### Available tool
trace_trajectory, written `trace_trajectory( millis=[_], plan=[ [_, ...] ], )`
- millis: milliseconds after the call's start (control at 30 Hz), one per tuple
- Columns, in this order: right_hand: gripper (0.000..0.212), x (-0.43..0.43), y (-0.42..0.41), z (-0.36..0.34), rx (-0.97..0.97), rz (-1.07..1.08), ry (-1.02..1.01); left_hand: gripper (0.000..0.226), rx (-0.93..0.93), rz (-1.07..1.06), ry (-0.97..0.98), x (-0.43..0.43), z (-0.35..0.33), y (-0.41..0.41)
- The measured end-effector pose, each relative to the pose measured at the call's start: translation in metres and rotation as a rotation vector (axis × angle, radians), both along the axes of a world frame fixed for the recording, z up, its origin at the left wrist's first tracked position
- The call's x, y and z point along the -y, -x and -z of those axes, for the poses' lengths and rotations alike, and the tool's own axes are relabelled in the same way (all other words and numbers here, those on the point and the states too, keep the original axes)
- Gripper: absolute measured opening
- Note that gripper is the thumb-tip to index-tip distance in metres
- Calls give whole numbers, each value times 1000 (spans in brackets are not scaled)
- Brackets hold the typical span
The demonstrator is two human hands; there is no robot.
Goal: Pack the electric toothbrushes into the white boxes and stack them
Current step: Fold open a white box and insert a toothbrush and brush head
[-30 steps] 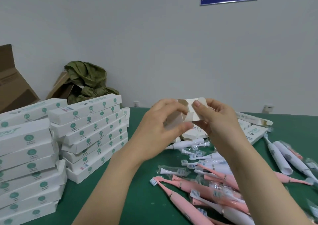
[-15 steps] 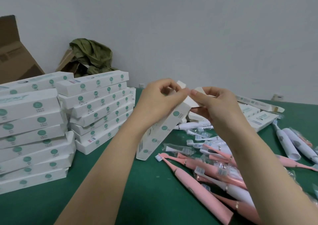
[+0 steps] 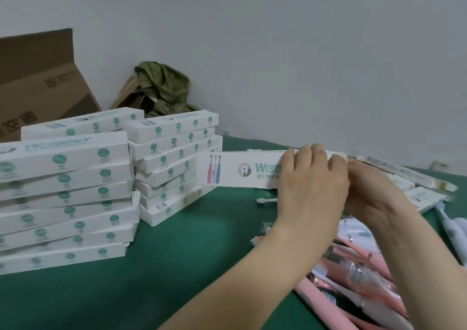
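Left hand [image 3: 313,178]: fingers curled over the top of the white toothbrush box [image 3: 240,169], gripping it
Right hand [image 3: 374,193]: pinches the box's right end
Box position: level, in the air over mid-desk [image 3: 177,266]
Stacked boxes [image 3: 75,178]: along the desk's left edge
Pink toothbrushes [image 3: 353,291]: loose heap, near right corner

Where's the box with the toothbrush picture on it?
In the head view the box is mid-frame above the green table, its right end gripped by the left hand and right hand, its left end beside the stack of boxes.
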State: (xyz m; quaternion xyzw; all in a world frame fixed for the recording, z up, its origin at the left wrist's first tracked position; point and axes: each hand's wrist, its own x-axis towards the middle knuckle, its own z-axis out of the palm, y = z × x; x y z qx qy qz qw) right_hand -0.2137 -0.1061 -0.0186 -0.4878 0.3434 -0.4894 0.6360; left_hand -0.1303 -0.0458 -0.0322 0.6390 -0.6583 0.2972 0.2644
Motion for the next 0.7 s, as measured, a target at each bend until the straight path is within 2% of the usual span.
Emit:
trace_trajectory(
  millis=[67,167,267,333,433,533,600,700],
  plan=[
    [24,-3,-1,-3,31,20,58,35,-168,96,5,-5,-9,-7],
    [16,-12,-3,-8,-61,77,263,32,-501,235,28,-10,-22,-25],
    [6,-22,-8,-16,-104,144,388,14,-681,323,83,-9,-31,-41],
    [6,-25,-10,-20,-86,170,392,15,-745,394,29,-10,-38,-47],
    [10,-26,-7,-25,-39,168,324,35,-687,452,-122,-14,-45,-54],
    [20,-27,-5,-24,-36,127,271,52,-504,427,-196,-17,-47,-58],
    [21,-28,-7,-23,-25,93,258,57,-395,422,-192,-18,-48,-60],
    [14,-27,-7,-21,22,49,256,53,-331,441,-155,-17,-47,-66]
  ],
)
